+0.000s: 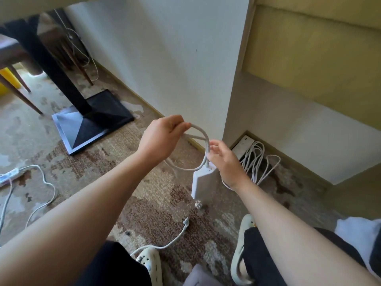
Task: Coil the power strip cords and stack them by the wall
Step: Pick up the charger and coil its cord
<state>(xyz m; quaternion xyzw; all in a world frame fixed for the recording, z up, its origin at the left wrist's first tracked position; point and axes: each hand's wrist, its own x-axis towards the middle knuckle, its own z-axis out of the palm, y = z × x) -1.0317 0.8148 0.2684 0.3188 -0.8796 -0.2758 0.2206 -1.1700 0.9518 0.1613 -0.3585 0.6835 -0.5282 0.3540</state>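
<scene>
Fingers of the left hand [162, 137] pinch the top of a white cord [201, 131] loop, raised above the carpet [92, 162]. Right hand [223, 159] fingers, loosely spread, pinch the same cord lower, just above the white power strip [201, 186] dangling from it with its plug [198, 203] hanging underneath. Another power strip [244, 146] with its coiled cord lies against the wall [175, 69] behind. A third strip [9, 175] lies uncoiled at far left.

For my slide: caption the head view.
Both hands loop a white cord above the dangling power strip.
</scene>
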